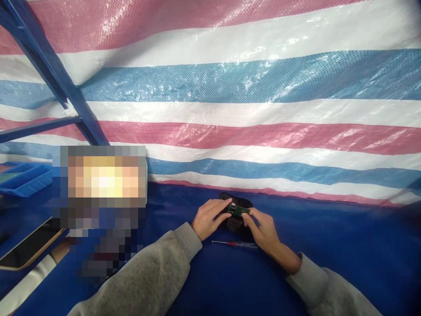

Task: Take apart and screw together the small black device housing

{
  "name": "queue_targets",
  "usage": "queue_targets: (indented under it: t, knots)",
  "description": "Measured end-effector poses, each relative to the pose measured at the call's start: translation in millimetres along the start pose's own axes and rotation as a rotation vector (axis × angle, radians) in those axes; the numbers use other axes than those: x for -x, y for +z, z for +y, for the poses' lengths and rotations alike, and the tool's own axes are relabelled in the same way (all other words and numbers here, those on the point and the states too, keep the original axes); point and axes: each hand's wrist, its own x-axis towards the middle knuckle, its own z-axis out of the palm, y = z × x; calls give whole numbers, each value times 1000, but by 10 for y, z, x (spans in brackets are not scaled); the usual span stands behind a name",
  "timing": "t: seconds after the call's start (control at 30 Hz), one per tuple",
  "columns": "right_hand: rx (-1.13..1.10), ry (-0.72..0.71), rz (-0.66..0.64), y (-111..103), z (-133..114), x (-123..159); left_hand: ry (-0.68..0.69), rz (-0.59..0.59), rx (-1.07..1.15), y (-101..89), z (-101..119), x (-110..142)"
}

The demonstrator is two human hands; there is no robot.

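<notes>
Between my two hands is a small green circuit board (238,211) with a round silvery part near its left end. My left hand (210,217) pinches the left end between thumb and fingers. At the opposite end, my right hand (263,226) grips the board the same way. Just behind and beneath it lies a black item (235,197), perhaps a casing or pouch, partly hidden by my hands. A thin screwdriver (233,244) with a red and clear handle rests on the blue surface, nearer to me than the board.
The blue tabletop (345,237) meets a striped plastic sheet (256,83) at the back. On the left are a phone (31,245) near another person's sleeve (31,283), a blue tray (29,177) and a blurred-out area. A blue metal frame (55,70) rises at the upper left.
</notes>
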Motion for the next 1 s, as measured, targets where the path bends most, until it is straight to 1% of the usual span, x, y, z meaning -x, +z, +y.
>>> queue_targets:
  t: [0.1,0.2,0.3,0.47,0.6,0.9,1.0]
  knots:
    - [-42,33,-51,-13,-21,2,-7,-21,-10,-8,15,-11]
    - [-65,35,-81,-17,-31,2,45,-37,-29,-7,25,-22]
    - [-60,20,-73,-15,-28,-2,95,-24,-34,-1,27,-29]
    - [-39,11,-34,-12,-35,-20,135,-27,-74,-4,43,-43]
    - [-46,29,-55,-5,-56,-20,159,-9,-91,-11,54,-52]
    - [-87,103,-128,-33,-48,-11,153,-13,-110,-12,48,-40]
    - [-58,83,-88,-34,-31,-6,133,-16,-125,-13,42,-37]
